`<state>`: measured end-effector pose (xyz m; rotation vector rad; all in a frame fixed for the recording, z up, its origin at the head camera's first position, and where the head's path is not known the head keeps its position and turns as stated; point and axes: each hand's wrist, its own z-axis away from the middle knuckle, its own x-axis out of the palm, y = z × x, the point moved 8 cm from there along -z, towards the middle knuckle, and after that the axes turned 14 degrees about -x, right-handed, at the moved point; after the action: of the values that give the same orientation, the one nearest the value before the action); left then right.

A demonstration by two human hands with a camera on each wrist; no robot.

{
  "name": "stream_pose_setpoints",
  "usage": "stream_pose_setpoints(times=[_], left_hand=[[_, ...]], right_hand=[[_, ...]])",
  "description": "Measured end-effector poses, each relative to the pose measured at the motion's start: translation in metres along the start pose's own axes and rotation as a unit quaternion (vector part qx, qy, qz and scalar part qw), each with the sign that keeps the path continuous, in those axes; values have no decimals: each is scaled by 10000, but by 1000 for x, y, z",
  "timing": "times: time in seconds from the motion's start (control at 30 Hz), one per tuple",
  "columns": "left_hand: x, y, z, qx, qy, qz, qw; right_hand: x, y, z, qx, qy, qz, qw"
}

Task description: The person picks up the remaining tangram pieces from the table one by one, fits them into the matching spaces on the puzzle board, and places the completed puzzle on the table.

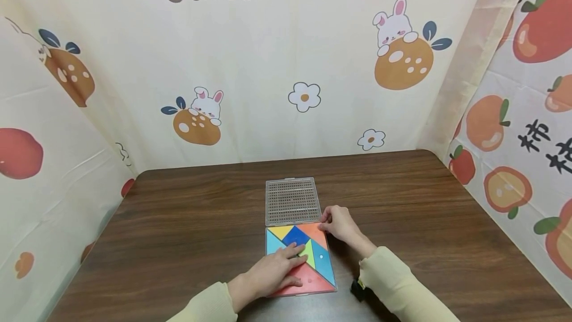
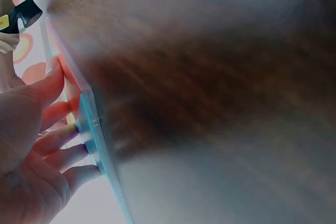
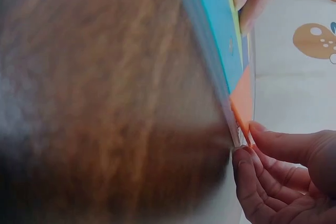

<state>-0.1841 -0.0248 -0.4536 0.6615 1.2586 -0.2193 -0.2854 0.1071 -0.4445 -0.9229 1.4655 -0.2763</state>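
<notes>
A tangram set lies flat in a shallow clear case (image 1: 313, 293). Its pieces include a red triangle (image 1: 310, 282), a dark blue square (image 1: 296, 235), a green triangle (image 1: 310, 252) and a light blue piece (image 1: 322, 262). My left hand (image 1: 276, 270) rests on the pieces with its fingers spread, across the middle and the red triangle. At the far right corner, my right hand (image 1: 341, 225) pinches the orange triangle (image 1: 315, 232). In the right wrist view, that orange triangle (image 3: 241, 98) has its corner tilted slightly up from the case, between thumb and fingers.
The clear gridded lid (image 1: 292, 201) lies opened out behind the case. Brown wooden table (image 1: 196, 222) surrounds both. A printed curtain (image 1: 268, 53) stands along the back and sides. A black strap (image 1: 357, 289) is at the right wrist.
</notes>
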Motion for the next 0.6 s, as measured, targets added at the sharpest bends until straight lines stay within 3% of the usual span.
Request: stream_pose_setpoints(times=[0.6], left_hand=[[0,5,-2,130,-35,-220,9997]], right_hand=[[-1,-5,4,-329,23,429,9985]])
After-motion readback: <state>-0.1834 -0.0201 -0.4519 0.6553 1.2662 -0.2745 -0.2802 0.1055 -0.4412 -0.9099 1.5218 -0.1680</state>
